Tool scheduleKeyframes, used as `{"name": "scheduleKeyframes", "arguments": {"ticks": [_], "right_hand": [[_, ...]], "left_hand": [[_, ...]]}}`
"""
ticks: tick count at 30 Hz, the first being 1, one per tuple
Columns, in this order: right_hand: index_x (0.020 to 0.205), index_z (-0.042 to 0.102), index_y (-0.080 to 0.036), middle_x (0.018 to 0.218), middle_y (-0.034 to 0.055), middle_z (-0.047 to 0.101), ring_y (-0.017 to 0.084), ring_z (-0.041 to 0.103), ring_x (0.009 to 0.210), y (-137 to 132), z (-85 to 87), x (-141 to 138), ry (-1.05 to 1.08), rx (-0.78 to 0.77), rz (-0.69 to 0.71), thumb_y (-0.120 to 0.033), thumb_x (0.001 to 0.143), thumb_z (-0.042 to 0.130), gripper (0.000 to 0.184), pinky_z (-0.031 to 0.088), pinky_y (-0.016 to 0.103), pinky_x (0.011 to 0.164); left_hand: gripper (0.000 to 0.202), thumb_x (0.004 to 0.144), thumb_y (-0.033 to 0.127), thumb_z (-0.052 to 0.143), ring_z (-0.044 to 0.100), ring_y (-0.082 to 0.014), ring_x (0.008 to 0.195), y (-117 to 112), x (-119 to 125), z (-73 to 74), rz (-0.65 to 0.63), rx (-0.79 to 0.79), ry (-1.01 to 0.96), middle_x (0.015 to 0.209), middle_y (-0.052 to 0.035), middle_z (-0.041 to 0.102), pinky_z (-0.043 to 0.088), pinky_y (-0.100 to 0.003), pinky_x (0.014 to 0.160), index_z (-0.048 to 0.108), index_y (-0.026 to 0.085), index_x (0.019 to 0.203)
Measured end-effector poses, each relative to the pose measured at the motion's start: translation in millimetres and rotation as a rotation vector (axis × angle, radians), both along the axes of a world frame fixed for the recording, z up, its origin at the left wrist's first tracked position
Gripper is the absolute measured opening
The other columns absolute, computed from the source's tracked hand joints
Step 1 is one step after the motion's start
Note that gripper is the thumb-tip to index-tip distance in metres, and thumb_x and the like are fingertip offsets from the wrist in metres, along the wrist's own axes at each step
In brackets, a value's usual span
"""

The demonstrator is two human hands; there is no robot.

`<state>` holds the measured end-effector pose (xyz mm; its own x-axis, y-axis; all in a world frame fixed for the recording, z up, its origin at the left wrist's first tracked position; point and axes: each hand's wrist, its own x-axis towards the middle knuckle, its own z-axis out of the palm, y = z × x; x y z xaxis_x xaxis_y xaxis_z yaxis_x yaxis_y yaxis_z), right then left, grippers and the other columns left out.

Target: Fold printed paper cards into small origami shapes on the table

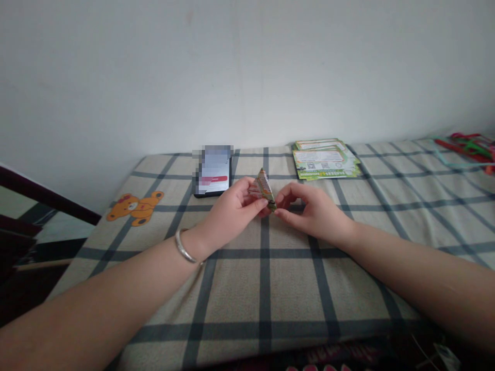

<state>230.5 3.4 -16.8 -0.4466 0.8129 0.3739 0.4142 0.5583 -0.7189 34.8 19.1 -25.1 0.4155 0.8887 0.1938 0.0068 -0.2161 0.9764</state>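
Over the middle of the checked cloth, a small folded paper [264, 186] with colourful print stands up in a triangular shape. My left hand [242, 203] grips it from the left, thumb in front and fingers behind, and wears a silver bangle [183, 246] at the wrist. On the other side, my right hand [309, 206] is curled, its thumb and fingertips closed at the paper's lower right corner. The tips of some left fingers are hidden behind the paper.
A phone [213, 178] with a lit screen lies behind my left hand. Several green printed cards [325, 159] are stacked at the back by the wall. An orange bear cutout [135, 207] is on the left, and red and green items [469, 147] sit far right.
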Motion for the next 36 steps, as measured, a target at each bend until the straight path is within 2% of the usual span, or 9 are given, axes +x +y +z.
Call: {"name": "scheduleKeyframes", "arguments": {"ticks": [4,8,11,17,21,26,31,36], "right_hand": [[0.084,0.06,-0.02,0.08,0.0018,0.064,0.016,0.059,0.073,-0.8,1.2,-0.6,-0.118,0.055,-0.1,-0.029,0.079,0.065,0.011,0.047,0.031,0.067],[0.082,0.064,-0.02,0.078,0.0019,0.067,0.016,0.06,0.071,-1.4,2.1,-1.1,-0.202,0.031,-0.144,-0.033,0.081,0.064,0.013,0.045,0.031,0.063],[0.079,0.064,-0.021,0.074,0.0011,0.066,0.015,0.06,0.069,-1.6,0.9,-1.1,-0.181,0.064,-0.118,-0.03,0.081,0.063,0.009,0.044,0.029,0.062],[0.076,0.062,-0.019,0.072,0.0005,0.064,0.012,0.057,0.067,-2.4,1.0,0.0,-0.107,0.188,-0.121,-0.022,0.082,0.061,0.007,0.043,0.026,0.062],[0.075,0.061,-0.019,0.071,-0.0004,0.062,0.011,0.056,0.066,-2.2,2.3,0.5,-0.118,0.215,-0.146,-0.019,0.081,0.06,0.006,0.041,0.024,0.059],[0.077,0.061,-0.019,0.072,-0.0005,0.062,0.012,0.057,0.066,0.0,1.0,0.5,-0.212,0.153,-0.231,-0.019,0.079,0.059,0.003,0.04,0.025,0.058],[0.081,0.061,-0.019,0.072,-0.0007,0.061,0.012,0.055,0.062,2.4,0.2,0.4,-0.229,0.141,-0.25,-0.021,0.079,0.06,0.004,0.04,0.026,0.058],[0.079,0.062,-0.018,0.073,0.0004,0.061,0.013,0.056,0.067,3.4,0.3,1.4,-0.27,0.23,-0.23,-0.021,0.079,0.061,0.003,0.04,0.026,0.061]], "left_hand": [[0.012,0.082,0.012,0.057,0.065,-0.0102,0.072,0.0,-1.4,2.0,-0.007,0.006,0.009,0.083,0.0015,0.064,0.056,-0.024,0.072,0.05,0.018,0.091],[0.008,0.084,0.015,0.056,0.064,-0.0109,0.073,-1.8,-2.4,4.8,-0.027,0.005,-0.012,0.078,0.0019,0.062,0.055,-0.026,0.074,0.05,0.018,0.087],[0.007,0.083,0.015,0.057,0.064,-0.011,0.074,-2.5,-3.2,5.2,-0.061,0.009,-0.04,0.076,0.0022,0.061,0.054,-0.026,0.075,0.05,0.017,0.084],[0.005,0.087,0.021,0.055,0.062,-0.0115,0.078,0.4,-3.6,-1.0,-0.032,-0.002,-0.02,0.083,0.0006,0.061,0.053,-0.026,0.078,0.054,0.017,0.089],[0.005,0.088,0.022,0.054,0.062,-0.0125,0.082,1.5,-3.1,-1.0,-0.001,0.13,0.003,0.088,-0.0002,0.062,0.052,-0.026,0.078,0.054,0.018,0.092],[0.006,0.085,0.019,0.059,0.059,-0.0118,0.086,-0.4,-5.9,2.7,0.169,0.397,0.136,0.091,-0.0001,0.061,0.048,-0.024,0.08,0.057,0.019,0.091],[0.001,0.086,0.017,0.059,0.059,-0.011,0.077,-1.7,-7.7,5.3,0.188,0.395,0.291,0.082,0.002,0.062,0.047,-0.022,0.07,0.059,0.018,0.087],[0.006,0.082,0.013,0.064,0.06,-0.0117,0.079,-2.8,-7.9,9.8,0.196,0.53,0.394,0.081,0.0027,0.066,0.046,-0.024,0.076,0.064,0.019,0.082]]}}
